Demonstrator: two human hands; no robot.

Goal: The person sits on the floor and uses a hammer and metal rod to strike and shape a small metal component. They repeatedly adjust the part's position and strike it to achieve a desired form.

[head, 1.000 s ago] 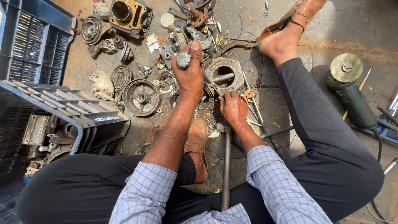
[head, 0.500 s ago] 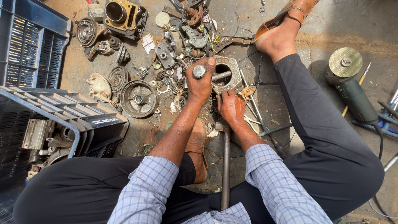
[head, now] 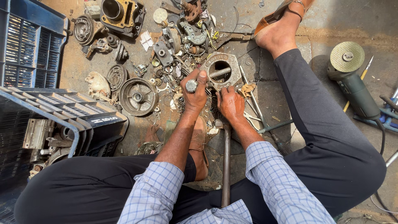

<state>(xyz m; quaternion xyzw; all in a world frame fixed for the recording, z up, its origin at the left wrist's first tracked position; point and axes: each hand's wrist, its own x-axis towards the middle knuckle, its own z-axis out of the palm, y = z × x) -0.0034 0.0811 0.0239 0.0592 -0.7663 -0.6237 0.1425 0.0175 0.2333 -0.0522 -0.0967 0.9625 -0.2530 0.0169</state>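
Note:
My left hand (head: pixel 195 94) is closed round a short grey metal piece with a round end (head: pixel 191 86), held just left of a grey metal housing with a round hole (head: pixel 236 70). A rod lies across that hole. My right hand (head: pixel 230 104) rests fingers-down on small parts on the ground right beside the left hand; what it grips, if anything, is hidden. A long metal bar (head: pixel 226 166) runs from below the right hand back between my legs. My bare foot in a brown sandal (head: pixel 198 145) lies under my left forearm.
Scattered engine parts cover the ground ahead: a round drum (head: pixel 138 96), a cylinder block (head: pixel 118 12), gears and plates. Two dark blue plastic crates (head: pixel 25 45) stand at left, the nearer one holding metal parts. An angle grinder (head: pixel 350 81) lies at right.
My left hand has come down and toward me with the grey metal piece, from above the scattered parts to beside the housing. The right hand has stayed in place.

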